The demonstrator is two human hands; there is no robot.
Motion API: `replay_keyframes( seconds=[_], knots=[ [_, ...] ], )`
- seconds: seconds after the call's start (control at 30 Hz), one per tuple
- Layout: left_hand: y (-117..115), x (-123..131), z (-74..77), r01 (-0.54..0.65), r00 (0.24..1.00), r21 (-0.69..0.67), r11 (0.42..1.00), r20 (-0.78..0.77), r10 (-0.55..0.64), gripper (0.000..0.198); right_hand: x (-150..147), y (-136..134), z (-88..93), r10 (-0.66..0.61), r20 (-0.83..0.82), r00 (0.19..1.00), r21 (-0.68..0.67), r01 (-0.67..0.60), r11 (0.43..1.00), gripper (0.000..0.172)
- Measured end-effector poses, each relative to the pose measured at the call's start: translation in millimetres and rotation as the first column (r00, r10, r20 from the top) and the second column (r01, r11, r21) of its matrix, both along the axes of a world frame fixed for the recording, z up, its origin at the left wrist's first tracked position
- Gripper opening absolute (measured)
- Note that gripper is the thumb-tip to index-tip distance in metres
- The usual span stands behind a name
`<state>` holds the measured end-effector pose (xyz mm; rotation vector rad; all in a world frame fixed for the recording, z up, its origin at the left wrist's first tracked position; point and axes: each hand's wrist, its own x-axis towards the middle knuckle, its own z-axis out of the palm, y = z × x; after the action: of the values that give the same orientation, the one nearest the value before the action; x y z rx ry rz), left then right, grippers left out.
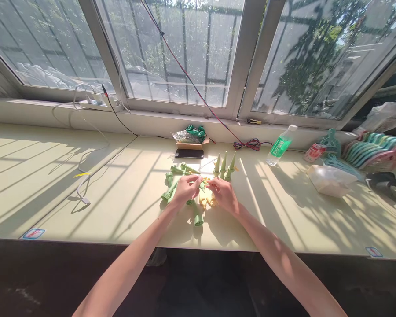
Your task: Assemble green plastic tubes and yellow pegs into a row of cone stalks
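My left hand (186, 189) is closed in a pinch around a green cone-shaped piece (202, 186), whose tip points down between the hands. Close beside it, my right hand (225, 193) has its fingers pinched at a small yellow piece (206, 180) by the cone. Below the fingers lies a pile of small yellow pieces (205, 201). Several loose green cones, one being a green cone (198, 216) near the front, lie around my left hand. Behind my right hand stand three upright green cones (223, 165) with yellow bits at their sides.
Behind the hands lie a black phone (189, 153) and a small box (188, 145) with wrapped items. A water bottle (281, 145), a red can (314, 152), a white paper box (331, 179) and hangers (369, 152) occupy the right. A white cable (83, 193) lies left.
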<state>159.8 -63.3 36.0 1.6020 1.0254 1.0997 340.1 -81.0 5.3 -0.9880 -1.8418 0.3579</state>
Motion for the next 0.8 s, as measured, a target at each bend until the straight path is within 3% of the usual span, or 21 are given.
replay_keyframes(
  seconds=[0.2,0.37,0.47,0.57,0.67,0.8],
  knots=[
    [-3.0,0.9,3.3,0.029,1.000,0.055,0.998,-0.002,-0.029,0.038,-0.2,-2.2,4.8,0.036,-0.014,0.999,-0.029,-0.037,0.999,0.036],
    [-3.7,1.5,1.3,0.011,0.999,0.189,0.982,-0.050,-0.002,0.031,-3.9,-6.6,10.5,0.058,-0.099,0.993,-0.168,-0.074,0.983,0.044],
    [-2.7,2.4,-2.8,0.004,0.996,0.332,0.943,-0.084,0.026,0.029,-6.7,-7.0,11.9,0.059,-0.233,0.971,-0.337,-0.138,0.931,0.046],
    [-2.0,3.1,-5.7,0.009,0.989,0.439,0.898,-0.136,0.057,0.028,-8.7,-5.5,11.8,0.079,-0.373,0.925,-0.487,-0.267,0.832,0.049],
    [-1.2,3.2,-6.3,0.005,0.989,0.447,0.895,-0.137,0.063,0.027,-10.5,-2.6,9.7,0.081,-0.448,0.891,-0.528,-0.336,0.780,0.052],
    [0.8,1.9,-4.1,-0.018,0.997,0.317,0.948,-0.066,0.041,0.028,-11.8,0.1,5.3,0.067,-0.433,0.899,-0.502,-0.302,0.810,0.053]
  ],
)
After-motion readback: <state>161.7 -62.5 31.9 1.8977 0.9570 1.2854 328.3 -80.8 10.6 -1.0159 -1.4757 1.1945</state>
